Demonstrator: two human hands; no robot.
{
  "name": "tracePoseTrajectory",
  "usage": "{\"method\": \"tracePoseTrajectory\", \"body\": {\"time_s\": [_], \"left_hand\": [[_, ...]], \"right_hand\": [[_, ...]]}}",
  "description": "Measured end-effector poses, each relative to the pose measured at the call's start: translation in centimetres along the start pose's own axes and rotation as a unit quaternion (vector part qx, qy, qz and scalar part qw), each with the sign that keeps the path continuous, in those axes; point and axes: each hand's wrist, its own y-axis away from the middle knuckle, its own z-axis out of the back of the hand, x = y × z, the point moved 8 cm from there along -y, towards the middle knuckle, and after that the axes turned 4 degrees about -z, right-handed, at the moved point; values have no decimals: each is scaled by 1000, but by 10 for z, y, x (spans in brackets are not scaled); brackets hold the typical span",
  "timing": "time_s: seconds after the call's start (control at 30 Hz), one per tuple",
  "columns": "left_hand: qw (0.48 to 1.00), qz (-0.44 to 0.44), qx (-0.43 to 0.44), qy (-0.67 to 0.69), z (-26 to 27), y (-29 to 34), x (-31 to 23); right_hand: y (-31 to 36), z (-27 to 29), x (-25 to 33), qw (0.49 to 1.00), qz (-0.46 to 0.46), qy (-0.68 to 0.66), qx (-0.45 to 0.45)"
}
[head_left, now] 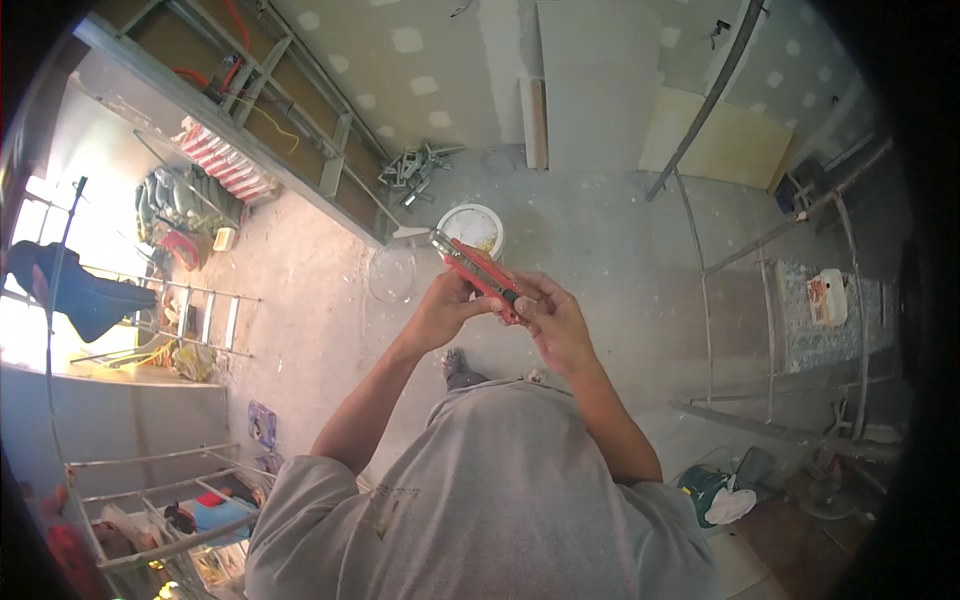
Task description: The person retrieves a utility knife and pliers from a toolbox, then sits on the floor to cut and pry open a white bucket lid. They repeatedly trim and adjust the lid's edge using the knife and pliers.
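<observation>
A red utility knife (pixel 470 262) is held in front of my chest, slanting from upper left to lower right. At its upper left end a metal tip shows; whether the blade is out I cannot tell. My left hand (pixel 450 310) is closed round the knife's near side, its thumb lying along the lower part. On the other side my right hand (pixel 556 322) grips the lower end, with the thumb near the dark slider. Beyond the knife a white bucket (pixel 501 228) stands on the floor, partly covered by the knife and my hands; whitish material shows inside it.
Metal brackets (pixel 412 172) lie piled near the far wall. A metal stud frame (pixel 345 170) stands at the far left. Scaffold bars (pixel 706 300) rise on the right, beside a speckled platform (pixel 800 340) bearing a white container (pixel 826 298). A green bag (pixel 708 490) lies at lower right.
</observation>
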Motion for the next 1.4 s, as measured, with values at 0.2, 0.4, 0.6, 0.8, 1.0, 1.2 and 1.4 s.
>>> {"method": "tracePoseTrajectory", "body": {"time_s": [0.2, 0.4, 0.6, 0.8, 1.0, 1.2, 1.4], "left_hand": [[998, 55, 37, -24, -7, 3, 18], [941, -64, 123, -309, -1, 1, 10], [990, 21, -140, -24, 30, 14, 28], [992, 21, -117, -37, 24, 8, 32], [993, 25, -115, -8, 15, 5, 38], [993, -8, -105, -46, 18, -1, 39], [980, -19, -191, -51, 48, -7, 14]], "right_hand": [[-5, 23, -28, 998, -40, 26, 39], [0, 11, -28, 998, -45, 34, 28], [-2, 8, -28, 989, -44, 120, 75], [-1, -7, -36, 978, -56, 128, 156], [-5, 2, -35, 987, -31, 156, 26], [-7, 6, -33, 986, -8, 162, -33], [-6, 12, -26, 975, -5, 214, -64]]}}
